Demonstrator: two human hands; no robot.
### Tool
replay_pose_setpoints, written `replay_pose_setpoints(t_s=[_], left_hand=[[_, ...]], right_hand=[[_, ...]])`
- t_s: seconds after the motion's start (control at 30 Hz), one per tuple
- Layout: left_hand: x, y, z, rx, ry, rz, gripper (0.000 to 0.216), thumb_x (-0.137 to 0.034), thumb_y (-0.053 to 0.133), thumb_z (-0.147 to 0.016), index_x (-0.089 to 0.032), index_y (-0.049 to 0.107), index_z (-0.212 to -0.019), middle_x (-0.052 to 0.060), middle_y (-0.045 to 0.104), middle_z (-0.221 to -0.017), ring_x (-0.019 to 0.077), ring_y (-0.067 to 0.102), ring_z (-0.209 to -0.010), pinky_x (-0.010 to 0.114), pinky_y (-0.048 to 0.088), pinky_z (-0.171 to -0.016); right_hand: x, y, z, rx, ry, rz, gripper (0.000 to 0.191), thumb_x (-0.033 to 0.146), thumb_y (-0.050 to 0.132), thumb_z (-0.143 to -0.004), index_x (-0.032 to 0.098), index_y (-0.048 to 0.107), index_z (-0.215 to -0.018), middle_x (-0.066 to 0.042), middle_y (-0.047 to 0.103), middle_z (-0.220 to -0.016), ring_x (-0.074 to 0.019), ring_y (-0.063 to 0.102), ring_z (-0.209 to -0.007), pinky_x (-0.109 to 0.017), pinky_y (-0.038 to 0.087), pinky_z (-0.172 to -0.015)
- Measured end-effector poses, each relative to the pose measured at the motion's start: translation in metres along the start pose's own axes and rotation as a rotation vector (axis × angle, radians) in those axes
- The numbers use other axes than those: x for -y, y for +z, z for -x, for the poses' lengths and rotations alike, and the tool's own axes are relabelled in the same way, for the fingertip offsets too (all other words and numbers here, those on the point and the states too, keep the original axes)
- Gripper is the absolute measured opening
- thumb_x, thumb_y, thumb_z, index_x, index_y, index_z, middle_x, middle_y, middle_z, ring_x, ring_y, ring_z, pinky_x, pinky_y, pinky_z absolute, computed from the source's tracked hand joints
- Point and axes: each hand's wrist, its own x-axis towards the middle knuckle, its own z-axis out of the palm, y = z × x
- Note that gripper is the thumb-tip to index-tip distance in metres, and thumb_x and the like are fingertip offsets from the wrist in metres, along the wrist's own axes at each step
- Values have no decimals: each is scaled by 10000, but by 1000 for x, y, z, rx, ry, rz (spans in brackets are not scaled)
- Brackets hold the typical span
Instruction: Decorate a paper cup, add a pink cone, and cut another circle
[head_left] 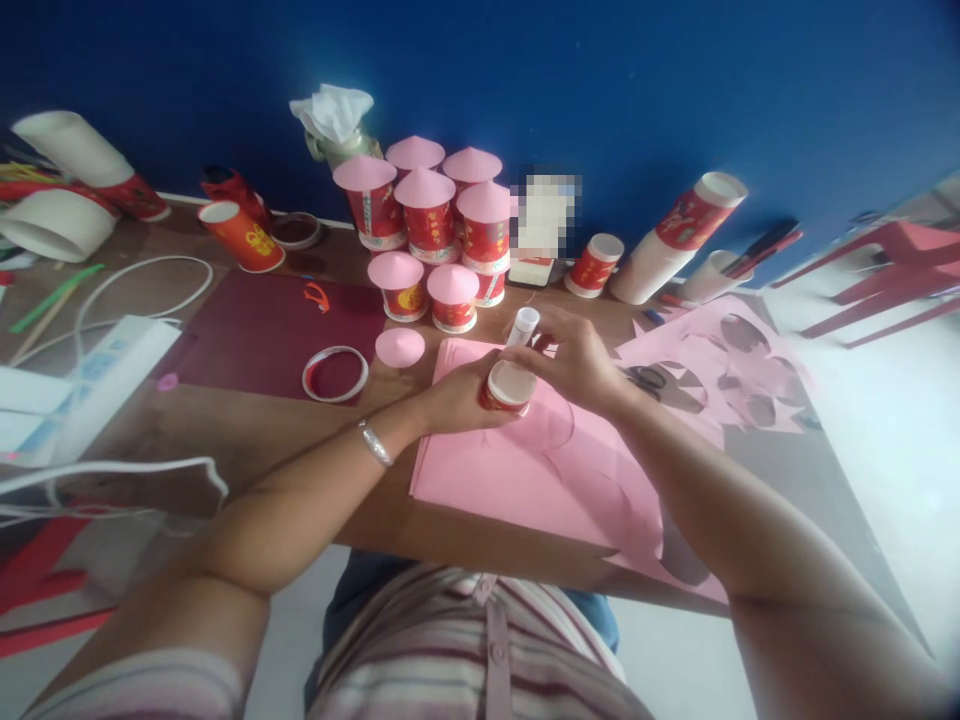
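Observation:
My left hand (pixel 463 396) is wrapped round a small red paper cup (pixel 513 384), its pale round end facing up. In the fingers of my right hand (pixel 579 362) is a white glue stick (pixel 524 325), tilted, its lower end close to the cup's rim. I cannot tell whether it touches. Beneath both hands lies a stack of pink paper sheets (pixel 465 470) with curved cuts. A loose pink paper cone (pixel 400 347) rests to the left. Beyond it, red cups topped with pink cones (pixel 429 215) stand stacked in a group.
A phone (pixel 541 225) leans against the blue wall, right of the stacked cups. Pink paper scraps (pixel 712 375) with scissors (pixel 646 380) lie at right. At left are a white ring (pixel 335 374), an orange-red cup (pixel 241 237) and white cables (pixel 142 265).

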Motion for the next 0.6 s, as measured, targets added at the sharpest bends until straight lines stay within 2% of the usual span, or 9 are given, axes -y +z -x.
replay_pose_setpoints(t_s=[0.17, 0.4, 0.6], left_hand=[[0, -1, -1, 24, 31, -3, 446, -401, 753, -849, -214, 577, -1214, 73, 731, -1217, 265, 702, -1115, 389, 564, -931], [-3, -2, -1, 20, 25, -37, 490, -404, 753, -843, -211, 552, -1246, 64, 736, -1124, 261, 710, -1015, 388, 569, -848], [-4, -1, -1, 22, -6, 3, 471, -392, 777, -817, -214, 591, -1211, 77, 744, -1116, 279, 713, -1044, 410, 581, -877]], right_hand=[[-1, 2, -4, -3, -29, 51, 270, 449, 736, -939, 200, 675, -853, -35, 644, -835, -177, 563, -751, -338, 477, -693], [0, 3, -7, -16, -5, 13, 336, 504, 743, -930, 201, 661, -811, -21, 632, -808, -163, 564, -726, -329, 475, -688], [2, 0, 0, 20, 11, -53, 335, 521, 742, -926, 204, 674, -841, -34, 669, -864, -173, 598, -759, -334, 509, -692]])
